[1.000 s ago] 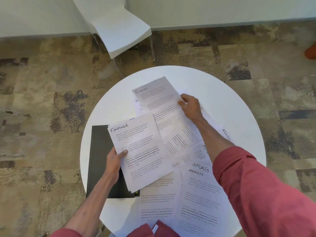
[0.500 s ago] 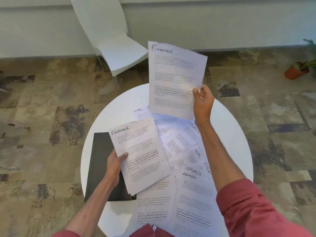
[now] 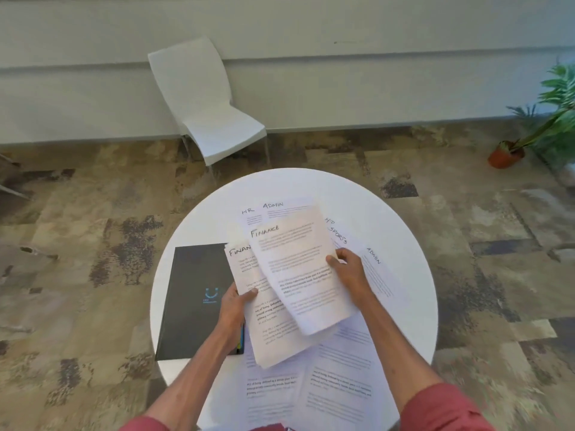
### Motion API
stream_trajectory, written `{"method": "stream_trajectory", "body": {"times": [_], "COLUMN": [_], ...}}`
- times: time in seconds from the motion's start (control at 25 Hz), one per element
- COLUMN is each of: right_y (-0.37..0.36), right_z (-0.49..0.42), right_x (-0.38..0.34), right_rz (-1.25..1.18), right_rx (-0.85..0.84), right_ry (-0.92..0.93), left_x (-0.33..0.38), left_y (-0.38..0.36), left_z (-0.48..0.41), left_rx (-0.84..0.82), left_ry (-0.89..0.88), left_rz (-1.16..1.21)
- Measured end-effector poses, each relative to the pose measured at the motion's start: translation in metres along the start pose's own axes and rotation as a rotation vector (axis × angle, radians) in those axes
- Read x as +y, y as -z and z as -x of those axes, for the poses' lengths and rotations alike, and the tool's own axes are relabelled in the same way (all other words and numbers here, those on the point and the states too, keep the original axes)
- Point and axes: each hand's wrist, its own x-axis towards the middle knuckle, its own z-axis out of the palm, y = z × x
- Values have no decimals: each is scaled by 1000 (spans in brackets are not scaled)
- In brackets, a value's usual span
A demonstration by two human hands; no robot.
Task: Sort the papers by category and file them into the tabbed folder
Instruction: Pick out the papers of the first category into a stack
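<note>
We hold two Finance sheets above the round table (image 3: 404, 275). Our right hand (image 3: 350, 270) pinches the top sheet (image 3: 298, 269) at its right edge, thumb on the face and fingers curled behind, forearm reaching in from the lower right in a red sleeve (image 3: 441, 409). Our left hand (image 3: 233, 303) grips the lower sheet (image 3: 267, 331) at its left edge, thumb on top. The top sheet overlaps the lower one, both tilted the same way. The black folder (image 3: 193, 300) lies closed on the table's left side, partly under our left hand. Loose papers (image 3: 342, 384) headed HR, Admin and Sports are spread beneath.

Half a second ago our right hand held its sheet high and upright, well apart from the other; now it has come down onto the left hand's sheet.
</note>
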Motion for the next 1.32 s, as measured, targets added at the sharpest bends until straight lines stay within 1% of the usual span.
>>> {"method": "stream_trajectory", "body": {"times": [0.16, 0.28, 0.4, 0.48, 0.56, 0.64, 0.68, 0.8, 0.92, 1.08, 1.2, 1.32], "right_y": [9, 19, 27, 30, 31, 29, 27, 24, 17, 6, 3, 1], "right_z": [27, 45, 55, 57, 59, 61, 62, 66, 70, 82, 100, 121], "right_x": [29, 45, 55, 59, 61, 61, 60, 57, 46, 27, 18, 27], "right_rz": [-3, 12, 22, 67, 83, 53, 38, 32, 112, 111, -10, -129], "right_rx": [-44, -87, -202, -224, -211, -177, -159, -135, -71, 18, 74, 120], "right_ry": [-120, -138, -154, -191, -211, -234, -242, -175, -96, 30, 167, 198], "left_x": [-18, -33, -46, -47, -47, -49, -50, -47, -40, -35, -28, -38], "left_y": [-22, -33, -40, -44, -48, -52, -53, -56, -62, -64, -66, -62], "left_z": [17, 25, 26, 31, 32, 29, 28, 30, 37, 33, 43, 52], "left_rx": [-10, 8, 3, -45, -72, -54, -44, -26, 13, 61, 63, 68], "left_ry": [12, 19, 85, 138, 50, -53, -77, -143, -237, -347, -500, -546], "left_rz": [-61, -97, -54, -39, -137, -253, -289, -361, -384, -361, -348, -367]}}
